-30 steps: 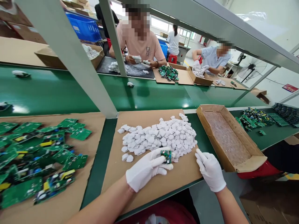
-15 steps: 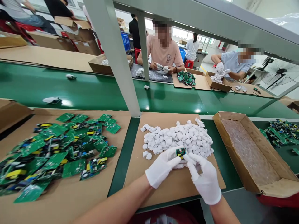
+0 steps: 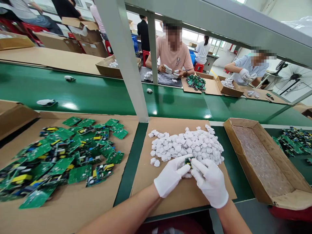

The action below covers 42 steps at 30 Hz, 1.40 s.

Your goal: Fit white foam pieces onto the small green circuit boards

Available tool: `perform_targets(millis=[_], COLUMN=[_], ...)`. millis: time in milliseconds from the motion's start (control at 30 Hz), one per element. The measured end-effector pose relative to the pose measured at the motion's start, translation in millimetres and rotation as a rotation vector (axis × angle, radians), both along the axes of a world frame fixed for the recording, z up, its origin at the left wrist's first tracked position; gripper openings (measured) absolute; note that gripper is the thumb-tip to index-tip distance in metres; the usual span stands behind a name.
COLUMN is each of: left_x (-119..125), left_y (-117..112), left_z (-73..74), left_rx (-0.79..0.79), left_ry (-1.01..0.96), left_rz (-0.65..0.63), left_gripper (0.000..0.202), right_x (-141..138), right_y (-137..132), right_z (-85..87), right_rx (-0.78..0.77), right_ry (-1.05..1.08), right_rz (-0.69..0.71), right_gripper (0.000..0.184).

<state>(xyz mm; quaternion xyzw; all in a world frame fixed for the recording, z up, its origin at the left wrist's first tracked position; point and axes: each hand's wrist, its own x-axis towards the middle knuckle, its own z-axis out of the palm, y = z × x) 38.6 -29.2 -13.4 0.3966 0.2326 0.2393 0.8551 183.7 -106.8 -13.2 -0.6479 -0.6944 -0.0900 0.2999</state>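
A small green circuit board with a yellow part is pinched in the gloved fingers of my left hand. My right hand, gloved in white too, has its fingertips pressed against the board's right side; whether a white piece sits between them I cannot make out. Both hands are over the near edge of a heap of small white pieces, spread on a cardboard sheet. Off to the left, many green circuit boards with yellow and black components lie piled on another cardboard sheet.
An open cardboard box stands at right, beside more circuit boards. Beyond the post, a green conveyor belt carries a few white-topped pieces. Co-workers sit across it.
My right fingers have closed in on the board and now cover part of it. White-topped pieces on the belt have shifted left. The view has turned slightly.
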Motion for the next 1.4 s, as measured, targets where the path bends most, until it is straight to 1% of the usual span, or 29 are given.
perform_targets(millis=[67, 100, 133, 200, 267, 333, 400, 467, 533, 600, 633, 700, 733, 800, 833, 900, 933, 1033, 1100, 1167, 1267, 1300, 1333, 1400], left_x=[-1, -1, -2, -3, -3, -2, 0, 3, 4, 3, 3, 1, 0, -1, -1, -1, -1, -1, -2, -3, -4, -4, -4, -4], left_y=[3, 4, 4, 4, 3, 2, 1, 1, 2, 4, 5, 6, 7, 6, 5, 2, 1, -2, -2, -1, 0, 0, -1, -2], left_z=[0.5, 0.5, 0.4, 0.6, 1.9, 4.0, 5.9, 7.2, 8.7, 11.0, 12.3, 14.6, 15.2, 15.1, 14.5, 13.0, 12.3, 11.4, 11.8, 12.6, 14.1, 14.3, 14.4, 14.2], left_rx=[-0.036, -0.046, -0.054, -0.066, -0.061, -0.025, 0.037, 0.114, 0.162, 0.139, 0.102, 0.027, 0.003, -0.012, -0.013, -0.020, -0.036, -0.073, -0.059, -0.033, 0.001, 0.016, 0.028, 0.040], left_ry=[-0.046, -0.055, -0.050, -0.026, 0.001, 0.017, 0.010, 0.010, 0.029, 0.032, 0.018, 0.004, 0.014, 0.052, 0.057, -0.002, -0.056, -0.175, -0.149, -0.095, -0.066, -0.060, -0.051, -0.026], left_rz=[-0.046, -0.060, -0.063, -0.046, -0.036, -0.027, -0.017, 0.025, 0.060, 0.069, 0.057, 0.036, 0.034, 0.035, 0.039, 0.027, 0.014, -0.025, -0.025, -0.018, -0.017, -0.020, -0.021, -0.020], left_gripper=[0.050, 0.049, 0.048, 0.047, 0.044, 0.040, 0.035, 0.028, 0.023, 0.025, 0.028, 0.030, 0.031, 0.031, 0.030, 0.030, 0.031, 0.033, 0.032, 0.027, 0.025, 0.025, 0.024, 0.026], right_x=[1, 1, 1, -1, -4, -8, -14, -21, -27, -30, -30, -29, -27, -25, -24, -26, -28, -33, -33, -31, -26, -25, -25, -27], right_y=[0, 1, 1, 4, 6, 8, 10, 12, 13, 14, 13, 11, 10, 7, 6, 6, 6, 7, 8, 8, 8, 8, 8, 8], right_z=[6.0, 8.5, 10.0, 9.8, 5.2, -1.6, -8.3, -12.4, -12.9, -9.8, -7.6, -3.1, -1.4, 0.3, 0.4, 0.5, 0.9, 4.2, 7.6, 11.0, 13.5, 13.1, 12.0, 8.2], right_rx=[-0.047, -0.046, -0.026, 0.062, 0.153, 0.211, 0.229, 0.223, 0.194, 0.136, 0.097, 0.006, -0.030, -0.083, -0.102, -0.151, -0.190, -0.297, -0.315, -0.304, -0.297, -0.296, -0.296, -0.309], right_ry=[0.076, 0.114, 0.144, 0.176, 0.152, 0.091, 0.039, 0.024, 0.047, 0.113, 0.168, 0.335, 0.434, 0.590, 0.627, 0.628, 0.626, 0.682, 0.714, 0.732, 0.821, 0.853, 0.875, 0.893], right_rz=[0.047, 0.051, 0.043, 0.022, 0.032, 0.038, 0.021, -0.003, -0.017, 0.019, 0.055, 0.106, 0.104, 0.054, 0.029, 0.011, 0.008, -0.015, -0.033, -0.009, 0.149, 0.172, 0.162, 0.069], right_gripper=[0.036, 0.039, 0.038, 0.027, 0.018, 0.020, 0.024, 0.025, 0.022, 0.022, 0.026, 0.041, 0.047, 0.056, 0.059, 0.064, 0.063, 0.053, 0.048, 0.046, 0.053, 0.054, 0.053, 0.049])
